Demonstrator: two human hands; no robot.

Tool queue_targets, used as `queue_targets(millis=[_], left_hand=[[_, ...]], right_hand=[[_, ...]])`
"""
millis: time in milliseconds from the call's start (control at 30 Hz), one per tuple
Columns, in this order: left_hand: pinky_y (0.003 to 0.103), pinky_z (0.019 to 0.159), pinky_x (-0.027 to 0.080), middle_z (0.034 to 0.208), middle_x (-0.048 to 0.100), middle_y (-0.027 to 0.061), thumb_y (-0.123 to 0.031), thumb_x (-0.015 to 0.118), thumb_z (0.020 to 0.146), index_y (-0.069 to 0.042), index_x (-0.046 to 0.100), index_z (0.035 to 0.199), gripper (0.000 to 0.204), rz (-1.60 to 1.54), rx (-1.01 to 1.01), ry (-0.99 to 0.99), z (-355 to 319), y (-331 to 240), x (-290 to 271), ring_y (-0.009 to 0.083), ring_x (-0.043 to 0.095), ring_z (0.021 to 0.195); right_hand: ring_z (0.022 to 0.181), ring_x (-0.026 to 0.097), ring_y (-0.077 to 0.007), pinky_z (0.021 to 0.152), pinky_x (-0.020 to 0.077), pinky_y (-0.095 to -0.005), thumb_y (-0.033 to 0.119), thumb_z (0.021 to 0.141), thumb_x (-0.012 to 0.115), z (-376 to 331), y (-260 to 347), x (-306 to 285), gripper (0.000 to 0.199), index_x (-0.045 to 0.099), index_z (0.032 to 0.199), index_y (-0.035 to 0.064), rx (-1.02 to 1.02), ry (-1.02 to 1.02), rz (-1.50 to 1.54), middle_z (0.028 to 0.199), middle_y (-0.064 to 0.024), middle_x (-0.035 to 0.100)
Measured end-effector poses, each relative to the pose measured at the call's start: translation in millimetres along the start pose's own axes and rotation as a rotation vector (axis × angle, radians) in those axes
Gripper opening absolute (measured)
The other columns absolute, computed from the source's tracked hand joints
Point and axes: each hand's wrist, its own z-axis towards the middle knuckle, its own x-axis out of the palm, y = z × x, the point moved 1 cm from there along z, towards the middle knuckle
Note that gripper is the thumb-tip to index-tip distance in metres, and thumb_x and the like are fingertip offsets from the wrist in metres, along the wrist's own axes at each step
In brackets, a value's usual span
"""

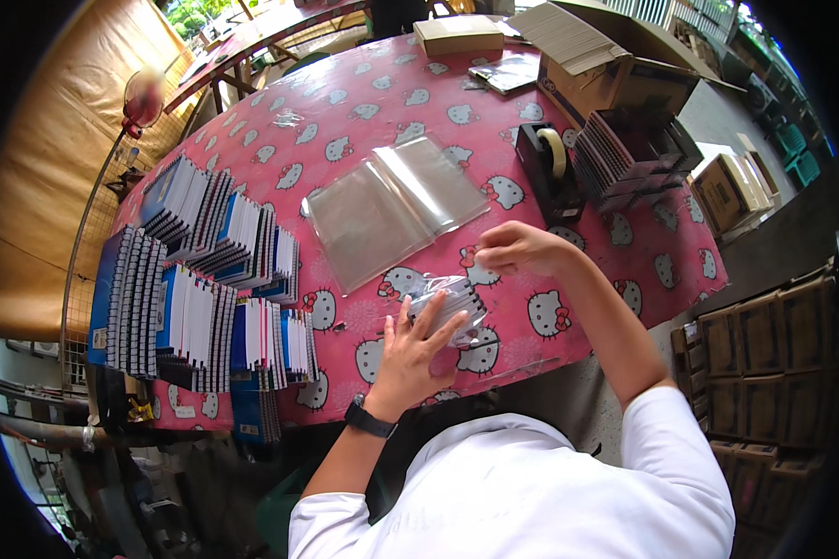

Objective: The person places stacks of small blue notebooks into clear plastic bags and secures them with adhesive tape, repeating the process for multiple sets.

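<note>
A small stack of spiral notebooks (pixel 459 300) in a clear plastic sleeve lies on the pink tablecloth in front of me. My left hand (pixel 412 352) rests on its near left side, fingers spread and laid over the plastic. Just beyond and to the right, my right hand (pixel 520 250) hovers with its fingers curled together. Whatever is between those fingertips, if anything, is too small to make out. Flat clear plastic sleeves (pixel 396 210) lie in two overlapping piles beyond my hands. A black tape dispenser (pixel 552 172) with a roll of tape stands to their right.
Several stacks of spiral notebooks (pixel 191 303) crowd the table's left side. At the right, more wrapped notebooks (pixel 625 154) stand beside an open cardboard box (pixel 597 61). A flat carton (pixel 459 37) sits at the far edge. Brown boxes (pixel 764 335) are piled off the table's right.
</note>
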Motion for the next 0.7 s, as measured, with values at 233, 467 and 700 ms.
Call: queue_targets(millis=[233, 467, 700], left_hand=[[0.069, 0.1, 0.025, 0.154, 0.015, 0.0051, -0.03, 0.079, 0.058, -0.038, 0.039, 0.138, 0.09, -0.015, 0.023, 0.043, 0.3, -0.2, -7.6, 0.0487, 0.021, 0.133], [0.061, 0.106, 0.02, 0.15, 0.027, 0.0079, -0.024, 0.082, 0.059, -0.026, 0.054, 0.129, 0.075, -0.132, 0.017, -0.297, -7.3, 16.4, 9.3, 0.0385, 0.022, 0.137], [0.05, 0.11, 0.015, 0.131, 0.054, 0.0028, -0.021, 0.077, 0.071, -0.022, 0.071, 0.104, 0.034, -0.267, 0.007, -0.607, 4.5, 10.0, 33.1, 0.0294, 0.033, 0.133]], right_hand=[[0.073, 0.067, -0.028, 0.066, 0.052, -0.0359, 0.052, 0.063, 0.074, 25.7, 58.2, 72.3, 0.052, 0.068, 0.073, 0.0015, 0.207, -0.039, -1.354, 0.073, -0.0146, 0.066], [0.071, 0.06, -0.0264, 0.064, 0.0474, -0.0363, 0.023, 0.058, 0.084, -34.3, 35.7, 20.8, 0.031, 0.067, 0.076, 0.0043, -0.115, -0.095, -0.844, 0.075, -0.0076, 0.06], [0.078, 0.055, -0.0167, 0.067, 0.0439, -0.0281, 0.003, 0.067, 0.077, -43.5, -1.1, 103.6, 0.02, 0.07, 0.086, 0.0078, -0.549, -0.408, -0.382, 0.084, -0.0048, 0.056]])
